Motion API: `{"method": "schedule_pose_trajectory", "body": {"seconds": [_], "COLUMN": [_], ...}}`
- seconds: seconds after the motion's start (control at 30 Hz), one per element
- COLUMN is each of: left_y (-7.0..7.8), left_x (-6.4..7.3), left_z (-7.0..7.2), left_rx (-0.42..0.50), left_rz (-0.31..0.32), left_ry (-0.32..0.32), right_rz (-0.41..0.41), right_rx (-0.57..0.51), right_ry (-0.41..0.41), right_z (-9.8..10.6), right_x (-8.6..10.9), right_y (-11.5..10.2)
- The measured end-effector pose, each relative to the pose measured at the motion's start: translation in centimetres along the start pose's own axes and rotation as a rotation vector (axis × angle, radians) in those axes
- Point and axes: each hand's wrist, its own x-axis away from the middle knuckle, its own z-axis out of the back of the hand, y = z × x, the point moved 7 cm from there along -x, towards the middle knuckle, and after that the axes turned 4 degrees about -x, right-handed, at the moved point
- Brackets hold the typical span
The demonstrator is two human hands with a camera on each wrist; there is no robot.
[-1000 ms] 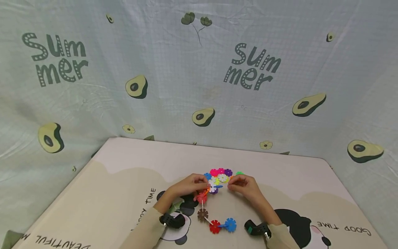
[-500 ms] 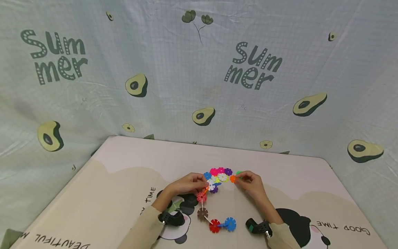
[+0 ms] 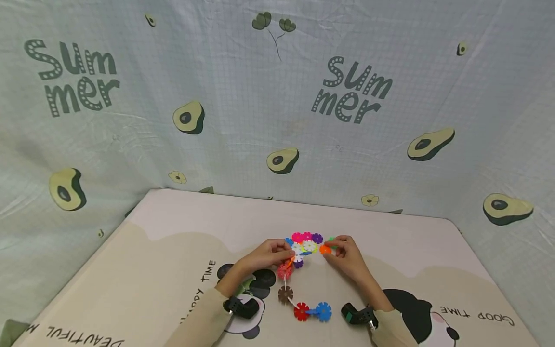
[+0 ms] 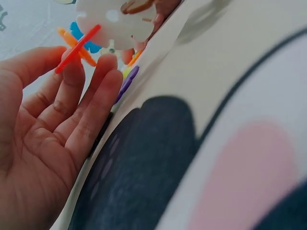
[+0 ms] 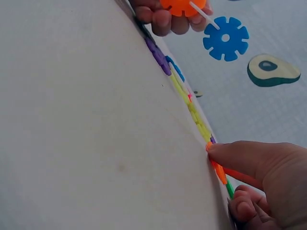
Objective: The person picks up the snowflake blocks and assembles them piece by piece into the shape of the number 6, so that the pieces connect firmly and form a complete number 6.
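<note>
My left hand [image 3: 272, 253] pinches a chain of slotted plastic snowflake discs by an orange disc [image 5: 182, 5]. From it trail a coral disc [image 3: 284, 271], a brown disc [image 3: 285, 294], a red disc [image 3: 301, 312] and a blue disc [image 3: 323, 312]. A white disc and a blue one join near the fingertips, the blue disc [image 5: 225, 38] standing out in the right wrist view. My right hand [image 3: 346, 254] has thumb and index finger at opposite edges of a loose orange disc [image 3: 325, 249], low at the table. A green disc [image 3: 331, 239] is partly hidden behind that hand.
Loose discs lie beyond the hands: pink [image 3: 297, 237], purple [image 3: 317, 238], white [image 3: 308, 246] and yellow ones. Another purple disc [image 3: 298, 264] is close to the left hand. The table [image 3: 243, 212] has printed pandas and ends at a hanging avocado-print cloth [image 3: 234, 144].
My right hand has come from beside the loose discs to the orange disc, its fingers now around the edges. The left hand stays nearly in place; the chain has shifted slightly right.
</note>
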Motion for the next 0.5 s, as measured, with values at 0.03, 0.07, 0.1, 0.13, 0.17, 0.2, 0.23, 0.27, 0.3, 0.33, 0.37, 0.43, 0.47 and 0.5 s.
{"method": "schedule_pose_trajectory", "body": {"seconds": [0.03,0.07,0.1,0.13,0.17,0.2,0.23,0.27,0.3,0.33,0.37,0.43,0.47,0.5], "left_y": [0.03,0.1,0.13,0.19,0.22,0.24,0.22,0.21,0.16,0.13,0.12,0.09,0.09,0.07], "left_x": [-0.01,-0.04,-0.07,-0.08,-0.1,-0.1,-0.1,-0.1,-0.1,-0.08,-0.06,-0.03,-0.02,-0.01], "left_z": [-0.04,-0.07,-0.1,-0.13,-0.13,-0.15,-0.14,-0.14,-0.13,-0.11,-0.1,-0.1,-0.09,-0.09], "left_rx": [0.001,0.0,0.001,-0.001,-0.003,-0.005,-0.01,-0.011,-0.012,-0.011,-0.011,-0.011,-0.011,-0.014], "left_rz": [0.002,-0.005,-0.008,-0.014,-0.023,-0.029,-0.033,-0.034,-0.032,-0.031,-0.031,-0.032,-0.033,-0.034], "left_ry": [0.012,0.022,0.031,0.039,0.046,0.05,0.055,0.057,0.059,0.06,0.061,0.057,0.055,0.053], "right_rz": [-0.002,-0.004,-0.011,-0.019,-0.03,-0.039,-0.046,-0.051,-0.057,-0.057,-0.057,-0.053,-0.053,-0.056], "right_rx": [-0.002,-0.002,-0.002,-0.003,-0.007,-0.014,-0.022,-0.032,-0.045,-0.058,-0.07,-0.103,-0.122,-0.141], "right_ry": [0.0,-0.001,0.0,0.001,0.0,-0.003,-0.005,-0.009,-0.011,-0.012,-0.011,0.001,0.007,0.013], "right_z": [0.0,0.02,0.04,0.09,0.1,0.1,0.1,0.08,0.09,0.1,0.08,0.09,0.11,0.13], "right_x": [0.02,0.04,0.07,0.13,0.15,0.16,0.16,0.17,0.19,0.19,0.15,0.09,0.08,0.07], "right_y": [-0.02,-0.03,-0.01,0.0,0.08,0.13,0.16,0.19,0.21,0.24,0.3,0.38,0.43,0.5]}}
